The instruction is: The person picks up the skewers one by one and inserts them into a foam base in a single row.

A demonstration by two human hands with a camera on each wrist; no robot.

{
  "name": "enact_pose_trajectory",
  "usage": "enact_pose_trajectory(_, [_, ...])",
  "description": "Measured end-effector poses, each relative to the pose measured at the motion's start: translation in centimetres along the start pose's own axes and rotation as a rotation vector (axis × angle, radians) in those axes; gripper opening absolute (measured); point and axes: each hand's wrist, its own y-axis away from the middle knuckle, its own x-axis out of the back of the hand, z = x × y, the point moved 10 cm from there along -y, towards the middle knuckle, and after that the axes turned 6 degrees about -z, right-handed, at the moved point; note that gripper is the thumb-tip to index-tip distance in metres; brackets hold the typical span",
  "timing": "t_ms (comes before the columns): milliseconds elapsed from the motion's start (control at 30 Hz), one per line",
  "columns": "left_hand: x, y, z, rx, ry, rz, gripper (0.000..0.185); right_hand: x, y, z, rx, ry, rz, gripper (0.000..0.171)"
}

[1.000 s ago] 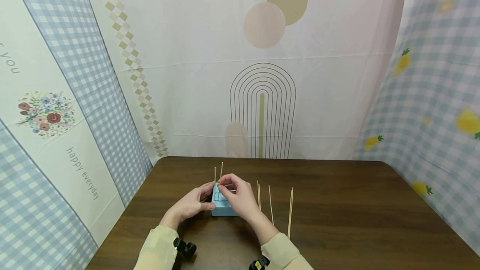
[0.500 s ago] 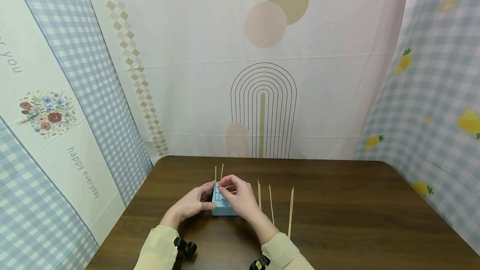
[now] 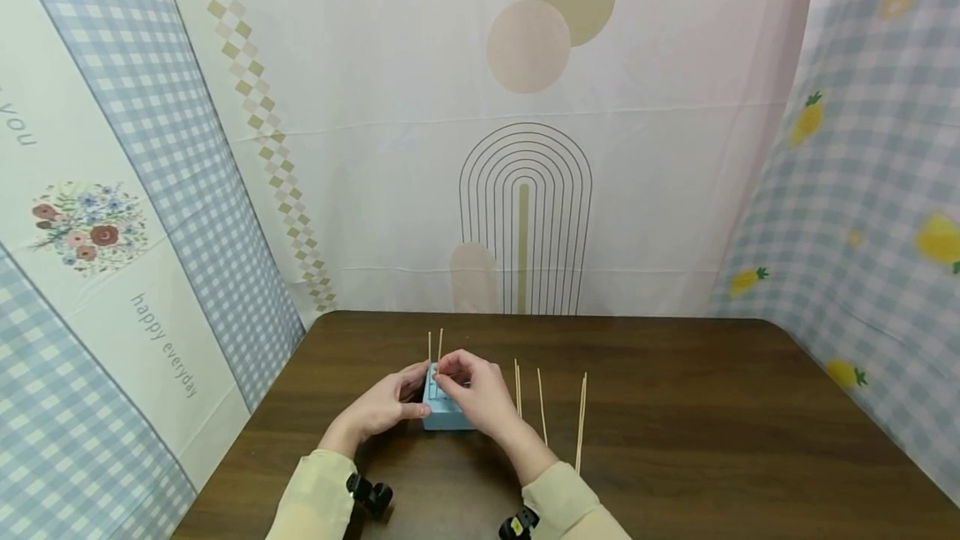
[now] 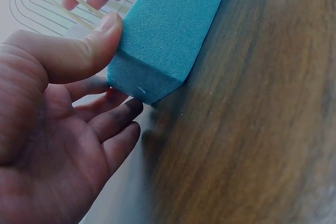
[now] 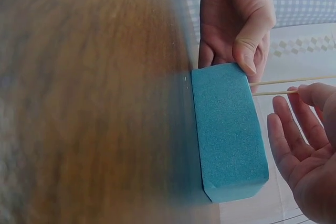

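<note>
A pale blue foam block (image 3: 447, 420) sits on the brown table, with dark lines on its top. My left hand (image 3: 382, 407) holds the block's left end; in the left wrist view the thumb presses near the upper edge and the fingers lie along the far side. Two thin bamboo sticks stand up from that end. My right hand (image 3: 482, 397) pinches the right-hand stick (image 5: 283, 93) low down between thumb and index finger, close over the block. The other stick (image 5: 310, 80) stands beside it, nearer the left hand, untouched by the right. The right hand covers the block's right part.
Several more bamboo sticks (image 3: 581, 423) lie on the table (image 3: 712, 423) to the right of my right forearm. A black wrist camera (image 3: 369, 496) is strapped at the left sleeve, another (image 3: 518, 523) at the right. Patterned cloth (image 3: 390, 190) hangs behind and at both sides.
The pinched stick has gone from leaning right to nearly upright, its top slightly lower than a second ago. Both hands have kept almost the same place.
</note>
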Motion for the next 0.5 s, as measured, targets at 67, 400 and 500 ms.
enact_pose_trajectory(67, [0.01,0.02,-0.06,0.003,0.002,-0.001,0.087,-0.07,-0.02,0.0,0.002,0.009,-0.002,0.005])
enact_pose_trajectory(400, [0.16,0.09,-0.27,0.01,-0.014,-0.011,0.086,-0.28,-0.3,0.15,-0.018,0.031,-0.04,0.005])
enact_pose_trajectory(500, [0.22,0.1,-0.37,0.009,-0.014,-0.013,0.086,-0.3,-0.33,0.03,-0.013,0.035,-0.052,0.005])
